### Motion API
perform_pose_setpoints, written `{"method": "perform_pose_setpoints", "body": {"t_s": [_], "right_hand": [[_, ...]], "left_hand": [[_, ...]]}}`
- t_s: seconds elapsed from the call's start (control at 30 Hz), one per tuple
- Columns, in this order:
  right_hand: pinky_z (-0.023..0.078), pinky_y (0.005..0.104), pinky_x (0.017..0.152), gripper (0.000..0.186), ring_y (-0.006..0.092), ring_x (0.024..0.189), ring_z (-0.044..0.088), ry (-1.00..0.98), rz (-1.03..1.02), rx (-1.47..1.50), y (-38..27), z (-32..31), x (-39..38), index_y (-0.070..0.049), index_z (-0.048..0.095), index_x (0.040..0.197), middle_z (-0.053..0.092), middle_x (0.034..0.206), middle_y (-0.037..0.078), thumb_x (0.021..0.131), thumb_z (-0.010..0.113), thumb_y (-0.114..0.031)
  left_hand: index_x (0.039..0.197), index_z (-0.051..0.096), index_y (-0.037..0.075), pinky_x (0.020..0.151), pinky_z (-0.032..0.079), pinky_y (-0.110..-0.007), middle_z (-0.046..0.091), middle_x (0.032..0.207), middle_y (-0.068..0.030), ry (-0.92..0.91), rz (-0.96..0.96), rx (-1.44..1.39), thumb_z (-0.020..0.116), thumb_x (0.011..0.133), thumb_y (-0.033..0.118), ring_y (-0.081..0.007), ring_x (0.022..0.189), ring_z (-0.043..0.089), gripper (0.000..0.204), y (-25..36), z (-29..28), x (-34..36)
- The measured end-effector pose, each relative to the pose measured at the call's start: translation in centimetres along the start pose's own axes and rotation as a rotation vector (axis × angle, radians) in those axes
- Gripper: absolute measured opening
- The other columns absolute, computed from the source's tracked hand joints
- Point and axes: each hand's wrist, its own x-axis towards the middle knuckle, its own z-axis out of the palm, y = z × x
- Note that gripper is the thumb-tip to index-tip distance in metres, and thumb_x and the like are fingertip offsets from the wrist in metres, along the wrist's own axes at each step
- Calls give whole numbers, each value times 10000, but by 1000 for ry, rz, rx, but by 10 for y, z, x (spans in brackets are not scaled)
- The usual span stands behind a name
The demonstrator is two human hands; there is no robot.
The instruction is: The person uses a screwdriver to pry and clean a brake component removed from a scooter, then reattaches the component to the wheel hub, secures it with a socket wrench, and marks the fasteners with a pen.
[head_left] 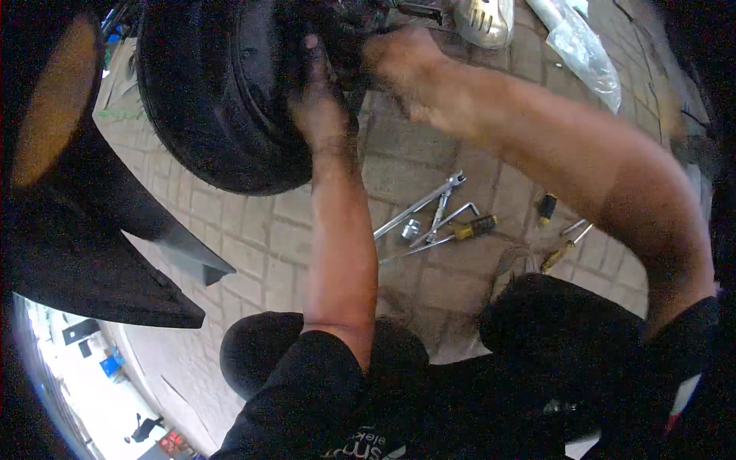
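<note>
The black wheel (222, 100) is in the upper left part of the view, with its tyre close to the paved floor (418, 153). The left hand (318, 111) is at the right side of this wheel, in front of dark mechanical parts (345, 27), and one finger points upward. The right hand (410, 65) is at the same dark parts, a little more to the right; its fingers seem to be bent, but it is blurred. For both hands, I cannot tell whether they are gripping something, because the place is very dark.

On the floor, below the right forearm, several tools lie near each other: a long silver wrench (418, 207), a silver socket (411, 229), a bent hex key (461, 210) and a screwdriver with yellow and black handle (475, 228). Further to the right there is another black and yellow handle (547, 207), and near it a screwdriver with a yellowish handle (558, 257). At the top, a silver metal cover with slots (484, 21) lies beside a clear plastic wrapping (583, 54). At the left, a large black panel (100, 253) reaches into the view
</note>
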Motion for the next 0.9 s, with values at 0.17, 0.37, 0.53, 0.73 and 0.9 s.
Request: {"method": "perform_pose_setpoints", "body": {"t_s": [0.17, 0.37, 0.53, 0.73, 0.9], "right_hand": [[500, 378, 646, 259, 273, 713, 661, 200, -712, -217, 22, 6, 5, -36, 669, 1043, 694, 859, 186, 911, 595, -247], [497, 464, 777, 338, 417, 981, 623, 77, -598, -435, 8, 15, -15, -45, 625, 1131, 660, 974, 249, 947, 517, -308], [482, 497, 803, 333, 433, 986, 609, -70, -549, -631, 9, 1, 2, -48, 630, 1105, 637, 1042, 265, 959, 480, -307], [490, 496, 834, 396, 429, 953, 620, 44, -642, -357, 17, 15, 0, -27, 623, 1099, 648, 1015, 254, 943, 437, -339], [478, 349, 829, 329, 214, 912, 584, 67, -611, -304, 21, 11, 12, 49, 605, 1110, 668, 1013, 169, 882, 547, -180]], "left_hand": [[1174, 631, -21, 898, 440, -336, 663, 1093, -113, 13, -17, 146, 629, 915, 372, -203, 977, 578, 470, 10, 6, -1], [1174, 628, -27, 933, 429, -348, 650, 1163, -125, -19, 105, 69, 627, 917, 355, -235, 1032, 584, 460, 10, -4, 0], [1238, 573, 7, 922, 447, -354, 609, 1173, -68, 14, -231, -121, 602, 937, 377, -209, 1032, 569, 478, 26, 13, -16], [1212, 606, -10, 921, 440, -342, 641, 1190, -146, -77, -18, -41, 573, 948, 350, -236, 1042, 596, 448, -1, -10, 19], [1272, 542, 17, 851, 492, -355, 647, 1086, -73, -187, -17, -198, 522, 979, 340, -235, 949, 618, 437, 8, -1, 1]]}}
